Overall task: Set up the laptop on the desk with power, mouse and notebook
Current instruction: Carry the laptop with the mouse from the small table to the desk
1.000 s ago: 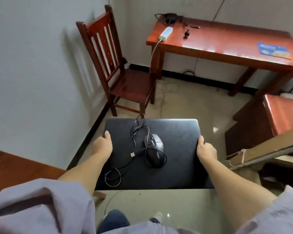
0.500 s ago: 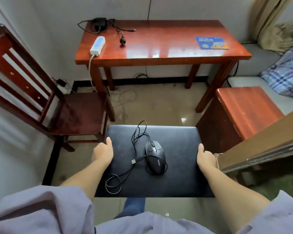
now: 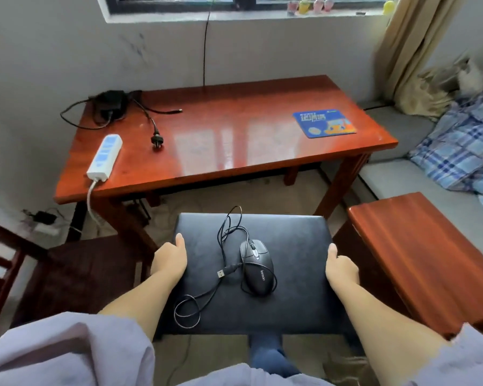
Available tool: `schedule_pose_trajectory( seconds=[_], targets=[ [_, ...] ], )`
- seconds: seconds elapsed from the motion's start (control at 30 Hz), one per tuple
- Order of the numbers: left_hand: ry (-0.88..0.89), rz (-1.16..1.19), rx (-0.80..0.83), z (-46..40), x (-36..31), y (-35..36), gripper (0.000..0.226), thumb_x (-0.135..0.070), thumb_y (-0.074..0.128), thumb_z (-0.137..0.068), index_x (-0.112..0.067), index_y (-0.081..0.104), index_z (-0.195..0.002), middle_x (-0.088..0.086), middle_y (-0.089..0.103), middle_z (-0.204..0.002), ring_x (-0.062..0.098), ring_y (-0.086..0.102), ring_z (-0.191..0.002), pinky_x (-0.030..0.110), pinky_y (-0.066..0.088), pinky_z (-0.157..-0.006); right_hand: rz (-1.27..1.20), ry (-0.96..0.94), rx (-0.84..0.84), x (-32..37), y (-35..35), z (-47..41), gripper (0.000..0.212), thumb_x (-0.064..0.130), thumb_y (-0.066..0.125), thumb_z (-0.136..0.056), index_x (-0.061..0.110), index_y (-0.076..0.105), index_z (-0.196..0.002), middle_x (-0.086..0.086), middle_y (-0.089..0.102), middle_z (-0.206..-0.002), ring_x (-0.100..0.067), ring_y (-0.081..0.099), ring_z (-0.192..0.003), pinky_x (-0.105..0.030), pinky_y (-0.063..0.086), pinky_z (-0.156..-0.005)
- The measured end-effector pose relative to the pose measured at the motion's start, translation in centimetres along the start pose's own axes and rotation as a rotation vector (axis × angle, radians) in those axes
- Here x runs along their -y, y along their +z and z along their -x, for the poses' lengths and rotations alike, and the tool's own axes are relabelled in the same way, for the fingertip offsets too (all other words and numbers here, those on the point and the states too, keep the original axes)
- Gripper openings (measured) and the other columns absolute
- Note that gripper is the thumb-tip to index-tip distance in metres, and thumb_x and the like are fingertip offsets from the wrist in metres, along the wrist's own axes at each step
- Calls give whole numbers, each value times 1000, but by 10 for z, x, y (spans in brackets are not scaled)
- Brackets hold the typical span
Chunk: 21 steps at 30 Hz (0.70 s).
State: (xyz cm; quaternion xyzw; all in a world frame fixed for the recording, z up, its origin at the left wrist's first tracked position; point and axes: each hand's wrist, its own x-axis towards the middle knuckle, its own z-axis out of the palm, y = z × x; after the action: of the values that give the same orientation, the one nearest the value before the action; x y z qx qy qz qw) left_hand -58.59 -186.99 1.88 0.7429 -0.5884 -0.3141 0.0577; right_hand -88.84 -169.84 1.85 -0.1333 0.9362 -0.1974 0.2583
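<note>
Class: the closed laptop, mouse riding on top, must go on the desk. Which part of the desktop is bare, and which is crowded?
Bare: the middle of the desk, between the loose plug and the blue mouse pad. Crowded: the left end, with the power strip and power adapter with cables.

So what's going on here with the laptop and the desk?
A person is carrying a closed black laptop flat like a tray, the left hand gripping its left edge and the right hand its right edge. A black wired mouse rides on the lid with its cable loose. Ahead stands the glossy red-brown wooden desk, holding a white power strip, a black power adapter with an unplugged cord, and a blue mouse pad. The laptop is not yet set down.
</note>
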Motion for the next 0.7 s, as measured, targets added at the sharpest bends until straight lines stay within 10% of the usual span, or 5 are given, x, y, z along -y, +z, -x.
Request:
schedule_pose_trajectory(
  seconds=[0.7],
  targets=[
    [-155, 111, -95, -326, -268, -2, 66, -46, 24, -97, 10, 55, -115, 30, 58, -122, 43, 54, -114, 43, 41, -94, 141, -215, 33, 354, 9, -332, 74, 51, 17, -96, -10, 56, -114, -29, 58, -120, -41, 52, -111, -42, 41, -90]
  ],
)
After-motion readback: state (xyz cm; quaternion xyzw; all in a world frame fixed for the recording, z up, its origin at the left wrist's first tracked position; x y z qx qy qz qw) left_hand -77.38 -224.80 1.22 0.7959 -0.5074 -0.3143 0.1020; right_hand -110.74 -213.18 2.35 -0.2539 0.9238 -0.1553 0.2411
